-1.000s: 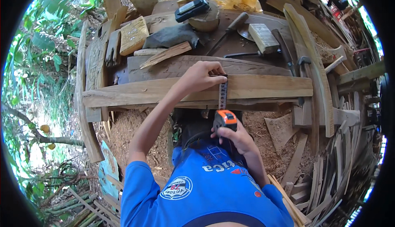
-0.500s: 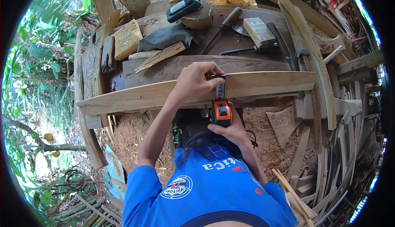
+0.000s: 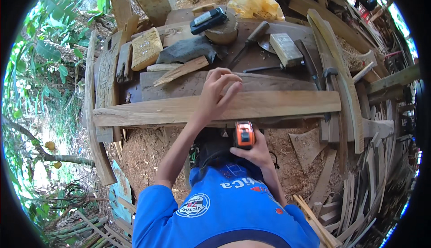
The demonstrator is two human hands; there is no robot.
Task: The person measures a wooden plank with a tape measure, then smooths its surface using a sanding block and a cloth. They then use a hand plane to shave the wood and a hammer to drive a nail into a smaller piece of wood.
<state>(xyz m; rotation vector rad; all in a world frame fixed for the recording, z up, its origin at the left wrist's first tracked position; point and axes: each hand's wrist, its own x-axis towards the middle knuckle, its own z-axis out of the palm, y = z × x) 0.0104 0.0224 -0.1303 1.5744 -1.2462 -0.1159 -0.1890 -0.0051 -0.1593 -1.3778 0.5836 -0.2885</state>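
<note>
A long pale wooden plank [image 3: 287, 102] lies crosswise along the near side of the workbench. Over its middle is my left hand [image 3: 215, 96], its fingers loosely bent, thumb apart, nothing between them. My right hand [image 3: 259, 151] grips an orange and black tape measure [image 3: 244, 135] just in front of the plank's near edge. No blade shows out of the tape's case. Behind the plank a thin split piece of wood [image 3: 182, 71] rests on a darker board [image 3: 152, 84].
Farther back lie a chisel-like tool [image 3: 249, 43], a wood block [image 3: 286, 49], a dark-handled tool [image 3: 307, 61], a grey cloth [image 3: 186, 51] and a black device [image 3: 208, 21]. Curved wooden pieces [image 3: 339, 68] flank the right side. Offcuts [image 3: 372, 162] pile up at right; shavings [image 3: 146, 158] cover the ground.
My left hand has let go of the tape's end, and the blade has drawn back into the case. The tape measure is slightly nearer me. The plank's broad face shows more evenly.
</note>
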